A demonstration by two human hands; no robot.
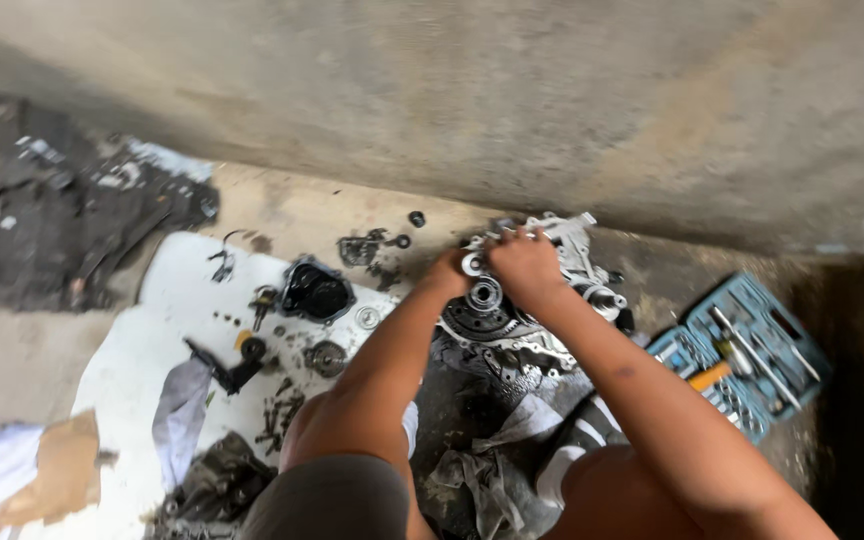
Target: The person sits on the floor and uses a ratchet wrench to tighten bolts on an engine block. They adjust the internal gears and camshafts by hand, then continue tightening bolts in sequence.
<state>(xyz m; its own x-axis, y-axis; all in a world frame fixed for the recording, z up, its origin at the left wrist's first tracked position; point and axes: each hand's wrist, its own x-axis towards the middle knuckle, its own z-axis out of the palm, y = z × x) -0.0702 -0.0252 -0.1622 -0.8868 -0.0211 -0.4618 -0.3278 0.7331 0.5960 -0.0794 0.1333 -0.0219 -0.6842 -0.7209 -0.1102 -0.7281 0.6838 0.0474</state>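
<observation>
As seen from head camera, your left hand and right hand meet atop engine case, grey metal, lying on floor beside concrete wall. Left hand: fingers curled at round bearing; firm grip cannot be told. Right hand: fingers bent down onto case top; hold unclear. Black round cover and small parts on white sheet, well left. Blue tool case open, right of engine case. Grey rag near knees.

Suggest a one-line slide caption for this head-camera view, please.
Both hands, left hand and right hand, work on a metal engine casing on the ground, an open blue tool case nearby.
</observation>
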